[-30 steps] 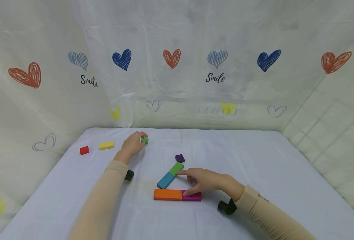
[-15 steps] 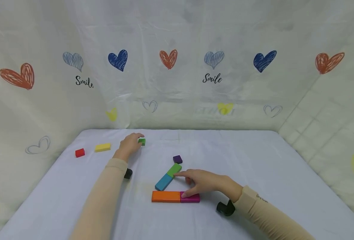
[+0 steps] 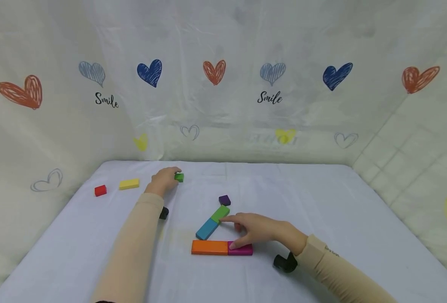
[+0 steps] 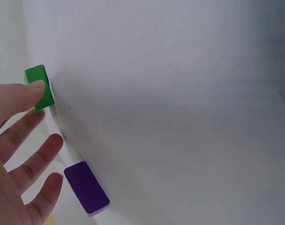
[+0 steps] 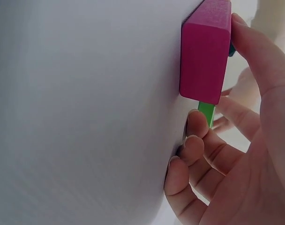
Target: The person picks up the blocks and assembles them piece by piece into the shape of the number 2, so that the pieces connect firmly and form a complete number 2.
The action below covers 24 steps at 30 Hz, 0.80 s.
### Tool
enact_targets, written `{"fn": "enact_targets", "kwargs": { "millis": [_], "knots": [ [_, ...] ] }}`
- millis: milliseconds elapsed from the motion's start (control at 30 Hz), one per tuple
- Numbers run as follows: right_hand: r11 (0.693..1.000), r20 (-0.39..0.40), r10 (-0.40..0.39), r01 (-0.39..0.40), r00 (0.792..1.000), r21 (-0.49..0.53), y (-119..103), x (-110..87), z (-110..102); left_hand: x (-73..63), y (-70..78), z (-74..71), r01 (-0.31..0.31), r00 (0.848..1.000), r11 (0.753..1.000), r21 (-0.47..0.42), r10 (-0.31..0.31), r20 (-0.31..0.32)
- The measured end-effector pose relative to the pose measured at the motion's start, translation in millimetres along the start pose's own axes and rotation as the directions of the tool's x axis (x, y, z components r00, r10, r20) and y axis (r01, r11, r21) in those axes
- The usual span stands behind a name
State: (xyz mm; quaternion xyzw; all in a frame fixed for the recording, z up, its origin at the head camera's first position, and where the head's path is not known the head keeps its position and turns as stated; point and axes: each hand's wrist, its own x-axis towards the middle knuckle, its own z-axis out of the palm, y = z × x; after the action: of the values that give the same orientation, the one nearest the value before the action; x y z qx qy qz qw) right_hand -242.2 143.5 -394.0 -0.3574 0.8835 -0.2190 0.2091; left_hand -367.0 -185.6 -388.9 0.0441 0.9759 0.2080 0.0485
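In the head view my left hand [image 3: 163,181] reaches to the back of the table and pinches a small green block [image 3: 179,177]. The left wrist view shows its thumb on that green block [image 4: 39,86]; the index finger is hidden. My right hand [image 3: 259,228] rests thumb-down on a magenta block [image 3: 242,248], which abuts an orange block [image 3: 210,247]. Its extended index finger touches a light green block [image 3: 220,213], set end to end with a blue block [image 3: 206,229] on a slant. A dark purple block [image 3: 224,200] lies at the slanted row's far end.
A yellow block [image 3: 129,184] and a red block [image 3: 100,190] lie at the back left of the white-covered table [image 3: 322,202]. Behind the table hangs a pale sheet [image 3: 231,105] printed with hearts.
My left fingers have closed in on the green block, which stays where it was. The right hand and the other blocks hold their places; the head view has shifted slightly.
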Motion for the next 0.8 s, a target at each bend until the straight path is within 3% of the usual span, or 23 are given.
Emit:
{"fn": "enact_targets", "kwargs": {
  "millis": [800],
  "knots": [
    [1.0,0.007,0.012,-0.012,1.0,-0.022,1.8,1.8,0.2,3.4,-0.2,5.2,-0.023,1.0,0.999,-0.039,0.023,-0.001]
  ]
}}
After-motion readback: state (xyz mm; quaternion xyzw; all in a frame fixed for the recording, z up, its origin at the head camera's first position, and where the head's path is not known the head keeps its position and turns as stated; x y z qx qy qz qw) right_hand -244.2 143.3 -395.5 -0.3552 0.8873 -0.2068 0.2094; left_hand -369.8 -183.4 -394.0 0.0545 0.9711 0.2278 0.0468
